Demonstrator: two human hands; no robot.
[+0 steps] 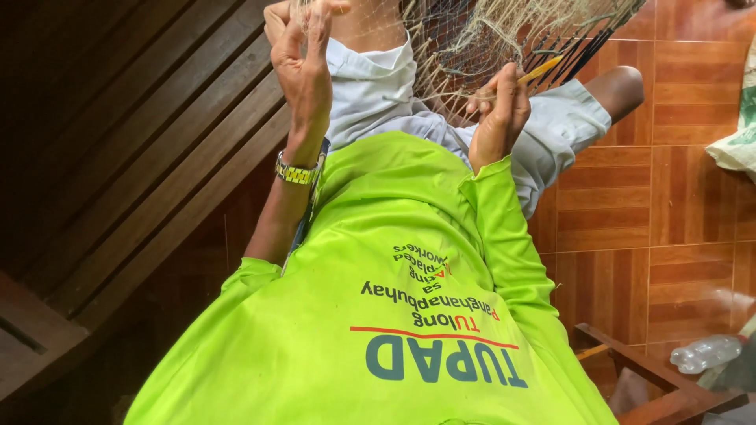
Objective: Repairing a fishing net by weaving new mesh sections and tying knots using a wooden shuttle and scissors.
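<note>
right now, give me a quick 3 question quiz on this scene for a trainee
1. True or false: the left hand wears a metal watch at the wrist.
2. What does the right hand hold? A) a bottle B) a thin yellow stick C) a cloth
3. Fill in: both hands are raised to a fine ____ above the lap.

Key
1. True: a metal band sits on the left wrist.
2. B: the fingers pinch the stick up at the net; the clear bottle lies on the tiled floor.
3. net: the left fingers grip its mesh.
</note>
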